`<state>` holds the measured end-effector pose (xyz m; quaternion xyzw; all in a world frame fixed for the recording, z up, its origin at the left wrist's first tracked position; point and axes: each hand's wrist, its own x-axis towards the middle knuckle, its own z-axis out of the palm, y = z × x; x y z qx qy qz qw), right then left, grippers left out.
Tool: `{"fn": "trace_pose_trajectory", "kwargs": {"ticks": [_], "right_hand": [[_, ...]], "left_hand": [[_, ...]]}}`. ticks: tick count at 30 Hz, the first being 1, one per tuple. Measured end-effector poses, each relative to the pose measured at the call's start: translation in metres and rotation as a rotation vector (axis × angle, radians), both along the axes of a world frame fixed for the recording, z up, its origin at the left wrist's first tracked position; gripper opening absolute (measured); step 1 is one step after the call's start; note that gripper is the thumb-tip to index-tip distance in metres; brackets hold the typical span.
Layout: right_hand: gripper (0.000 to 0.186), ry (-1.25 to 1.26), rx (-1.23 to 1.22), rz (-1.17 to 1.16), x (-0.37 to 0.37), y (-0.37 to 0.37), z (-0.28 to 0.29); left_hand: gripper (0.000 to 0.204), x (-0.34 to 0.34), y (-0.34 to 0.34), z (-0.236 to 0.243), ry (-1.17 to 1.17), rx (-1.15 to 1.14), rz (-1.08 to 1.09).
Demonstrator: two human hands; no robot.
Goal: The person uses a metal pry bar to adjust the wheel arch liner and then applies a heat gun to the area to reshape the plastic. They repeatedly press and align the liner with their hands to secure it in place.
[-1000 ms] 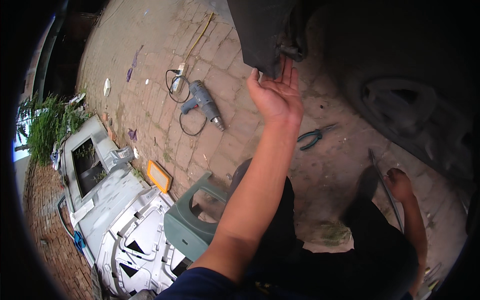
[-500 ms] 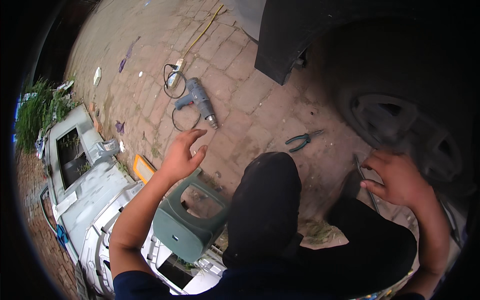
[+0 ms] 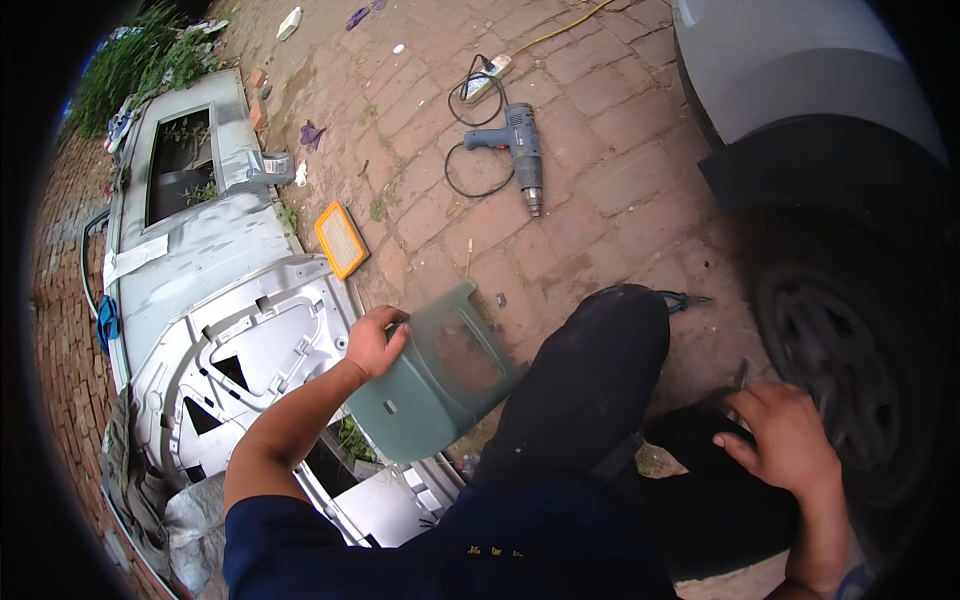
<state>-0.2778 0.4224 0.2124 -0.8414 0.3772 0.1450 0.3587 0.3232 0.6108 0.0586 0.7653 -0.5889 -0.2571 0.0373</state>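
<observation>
My left hand [image 3: 376, 346] grips the upper edge of a green plastic stool [image 3: 413, 418] beside my bent knee. My right hand [image 3: 785, 440] is open with loosely bent fingers over my dark-clothed leg, next to the car's wheel [image 3: 835, 370]. Just beyond its fingers the end of a thin metal tool [image 3: 742, 372] shows; the rest is hidden. Green-handled pliers [image 3: 682, 302] lie on the bricks, partly behind my knee. A grey heat gun [image 3: 525, 150] with a black cable lies farther forward.
The grey car body [image 3: 780, 70] fills the upper right. Loose panels, a silver one [image 3: 245, 340] and a grey door [image 3: 190, 240], lie at left beside an orange-framed filter [image 3: 341, 239]. A power strip [image 3: 486, 79] with yellow cord, weeds [image 3: 140, 60] and scraps are on the paving [image 3: 600, 120].
My left hand has come down from the dark trim to the stool. My right hand has moved slightly down beside the wheel. My view has swung toward the left-side panels.
</observation>
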Motion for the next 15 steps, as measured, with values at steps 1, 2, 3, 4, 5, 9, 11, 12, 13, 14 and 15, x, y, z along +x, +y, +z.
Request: {"fn": "trace_pose_trajectory", "kwargs": {"ticks": [1, 2, 3, 4, 5, 9, 11, 12, 13, 14, 15], "right_hand": [[0.042, -0.031, 0.023, -0.041, 0.003, -0.006, -0.006], [0.042, 0.006, 0.059, -0.06, 0.003, -0.015, -0.012], [0.042, 0.04, 0.1, -0.082, 0.001, -0.027, -0.019], [0.042, 0.098, 0.146, -0.1, -0.003, -0.038, -0.026], [0.042, 0.104, 0.131, -0.138, -0.008, -0.051, -0.037], [0.041, -0.157, 0.215, -0.714, -0.036, -0.081, -0.104], [0.044, -0.052, 0.203, -0.707, -0.058, -0.077, -0.136], [0.045, -0.003, 0.227, -0.743, -0.067, -0.072, -0.151], [0.043, 0.05, 0.323, -0.835, -0.076, -0.066, -0.164], [0.041, 0.021, 0.403, -0.774, -0.084, -0.062, -0.172], [0.04, 0.05, 0.499, -0.772, -0.09, -0.062, -0.179]], "left_hand": [[0.028, 0.0, -0.002, -0.001, -0.041, -0.033, -0.039], [0.028, -0.001, -0.002, 0.001, -0.039, -0.091, -0.028], [0.028, -0.003, -0.001, 0.002, -0.049, -0.126, -0.027], [0.028, -0.004, 0.0, 0.004, -0.051, -0.163, -0.039], [0.03, -0.005, -0.001, 0.004, -0.075, -0.156, -0.033], [0.035, -0.003, -0.004, 0.004, -0.051, -0.103, -0.015], [0.037, -0.001, -0.003, 0.004, -0.075, -0.048, -0.016], [0.038, 0.0, -0.002, 0.004, -0.084, -0.012, -0.016], [0.04, 0.002, -0.002, 0.004, -0.085, 0.02, -0.01], [0.04, 0.002, 0.0, 0.003, -0.078, 0.008, -0.012], [0.041, 0.003, -0.001, 0.002, -0.068, -0.019, -0.013]]}}
